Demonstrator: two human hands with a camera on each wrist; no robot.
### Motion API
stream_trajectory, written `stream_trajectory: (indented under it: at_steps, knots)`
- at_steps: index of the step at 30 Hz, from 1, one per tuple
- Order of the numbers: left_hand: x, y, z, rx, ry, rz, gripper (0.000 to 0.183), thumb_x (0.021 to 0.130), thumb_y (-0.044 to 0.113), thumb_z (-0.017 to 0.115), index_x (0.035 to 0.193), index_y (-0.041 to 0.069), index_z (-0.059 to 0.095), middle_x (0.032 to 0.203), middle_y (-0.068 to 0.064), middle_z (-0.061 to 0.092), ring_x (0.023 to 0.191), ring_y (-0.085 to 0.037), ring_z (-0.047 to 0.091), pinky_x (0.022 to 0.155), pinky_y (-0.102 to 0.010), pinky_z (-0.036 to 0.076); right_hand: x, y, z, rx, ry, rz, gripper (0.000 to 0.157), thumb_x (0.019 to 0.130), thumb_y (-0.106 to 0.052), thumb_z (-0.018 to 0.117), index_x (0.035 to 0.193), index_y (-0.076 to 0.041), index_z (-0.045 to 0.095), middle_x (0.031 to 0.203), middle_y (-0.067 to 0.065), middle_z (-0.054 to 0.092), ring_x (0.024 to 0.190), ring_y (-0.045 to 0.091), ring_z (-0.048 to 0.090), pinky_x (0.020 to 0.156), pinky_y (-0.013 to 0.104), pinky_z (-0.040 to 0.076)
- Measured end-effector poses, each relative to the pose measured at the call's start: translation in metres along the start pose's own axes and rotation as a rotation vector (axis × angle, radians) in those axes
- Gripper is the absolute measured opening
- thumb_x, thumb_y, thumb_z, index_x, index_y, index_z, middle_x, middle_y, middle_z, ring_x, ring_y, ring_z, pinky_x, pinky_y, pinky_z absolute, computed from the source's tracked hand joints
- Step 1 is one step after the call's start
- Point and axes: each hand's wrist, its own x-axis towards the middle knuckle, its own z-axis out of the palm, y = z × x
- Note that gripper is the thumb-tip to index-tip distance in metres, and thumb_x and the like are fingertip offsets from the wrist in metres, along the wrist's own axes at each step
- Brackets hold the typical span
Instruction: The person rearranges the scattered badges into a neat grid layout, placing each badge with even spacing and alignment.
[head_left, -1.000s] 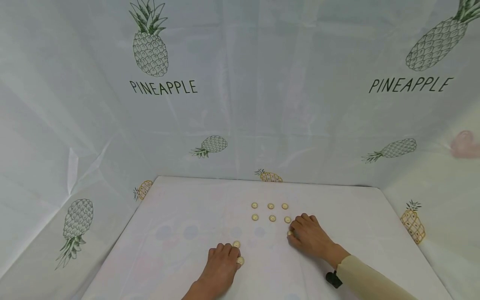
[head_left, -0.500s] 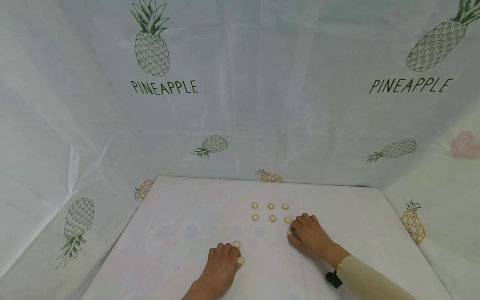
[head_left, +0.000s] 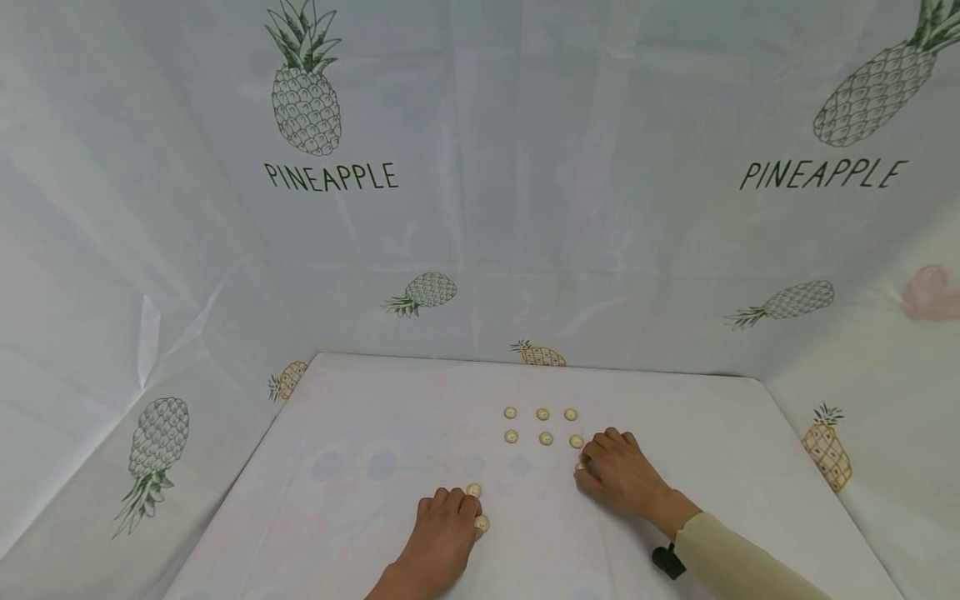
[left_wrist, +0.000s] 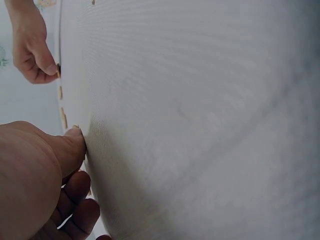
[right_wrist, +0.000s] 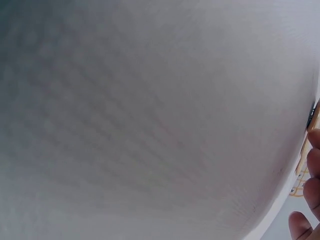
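Observation:
My left hand (head_left: 441, 529) is low on the white table, fingers curled. Its thumb and forefinger hold a round cream disc (head_left: 482, 523) at the edge, and another disc (head_left: 474, 490) lies at the fingertips. In the left wrist view the thumb hides most of the held disc. Farther right, my right hand (head_left: 621, 472) pinches a disc (head_left: 581, 467) between thumb and forefinger, mostly covered by the hand. Just beyond it, several like discs (head_left: 546, 438) lie flat in two rows. The right wrist view catches only the right fingertips (right_wrist: 312, 192) at its edge.
The white table (head_left: 360, 417) has a straight far edge and faint printed spots. Behind and beside it hangs a pineapple-printed sheet (head_left: 525, 208). A small black object (head_left: 668, 562) sits at the right wrist, beside a beige sleeve (head_left: 738, 558).

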Motion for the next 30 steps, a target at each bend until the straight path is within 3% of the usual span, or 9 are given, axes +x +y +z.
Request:
stream_trajectory:
  at_steps: [9, 16, 23, 30]
  knots:
    - [0.001, 0.001, -0.001, 0.012, 0.023, 0.008, 0.027, 0.093, 0.036, 0.079, 0.104, 0.021, 0.060, 0.094, 0.009, 0.051, 0.085, -0.009, 0.040, 0.076, -0.032, 0.036, 0.003, -0.003, -0.001, 0.010, 0.058, -0.032, 0.017, 0.093, -0.030, 0.077, 0.094, -0.016, 0.068, 0.093, -0.003, 0.061, 0.091, 0.017, 0.049, 0.086, 0.044, 0.044]
    - [0.000, 0.002, -0.002, 0.020, 0.042, 0.015, 0.027, 0.093, 0.035, 0.080, 0.103, 0.021, 0.059, 0.093, 0.008, 0.051, 0.085, -0.010, 0.040, 0.075, -0.031, 0.035, 0.017, -0.018, 0.000, 0.033, 0.058, -0.022, 0.021, 0.092, -0.033, 0.078, 0.097, -0.015, 0.070, 0.095, -0.003, 0.061, 0.093, 0.018, 0.048, 0.090, 0.044, 0.043]
    - [0.001, 0.003, -0.003, 0.011, -0.005, -0.013, 0.027, 0.094, 0.036, 0.079, 0.106, 0.020, 0.061, 0.094, 0.008, 0.050, 0.085, -0.011, 0.040, 0.073, -0.031, 0.030, 0.040, -0.056, 0.004, 0.075, 0.066, -0.075, 0.023, 0.094, -0.037, 0.078, 0.101, -0.016, 0.071, 0.099, -0.003, 0.064, 0.096, 0.018, 0.049, 0.091, 0.043, 0.042]
    - [0.000, 0.003, -0.001, 0.022, 0.009, -0.005, 0.026, 0.094, 0.036, 0.078, 0.106, 0.020, 0.061, 0.094, 0.008, 0.051, 0.084, -0.011, 0.041, 0.070, -0.029, 0.029, 0.057, -0.101, 0.007, 0.074, 0.052, -0.227, 0.026, 0.096, -0.041, 0.076, 0.109, -0.019, 0.072, 0.103, -0.005, 0.064, 0.097, 0.016, 0.049, 0.091, 0.039, 0.042]
